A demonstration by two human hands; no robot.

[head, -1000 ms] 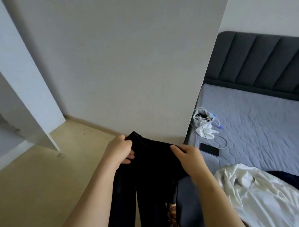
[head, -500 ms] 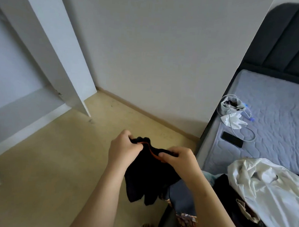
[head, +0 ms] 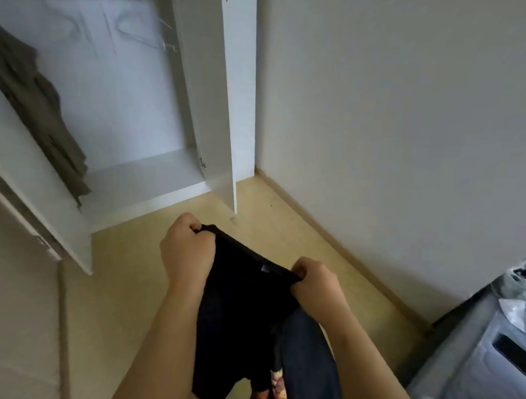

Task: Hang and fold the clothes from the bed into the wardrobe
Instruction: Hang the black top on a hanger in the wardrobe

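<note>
A black garment (head: 235, 312) hangs folded in front of me, stretched between both hands. My left hand (head: 187, 250) grips its upper left corner in a fist. My right hand (head: 315, 280) grips the upper right corner the same way. The open white wardrobe (head: 142, 170) stands ahead on the left, with a brown garment (head: 39, 111) hanging inside and bare hangers (head: 133, 30) on the rail at the top. The bed's corner (head: 490, 354) shows at the far right edge.
The wardrobe's right door (head: 229, 107) stands open towards me, its left door (head: 30, 189) open on the left. A white wall (head: 395, 114) with a skirting board runs to the right. A plastic bag (head: 523, 280) and a dark phone (head: 514, 355) lie on the mattress.
My view has swung left from the bed to the open wardrobe. The black garment went from hanging long to folded shorter, and my hands have pulled apart along its top edge.
</note>
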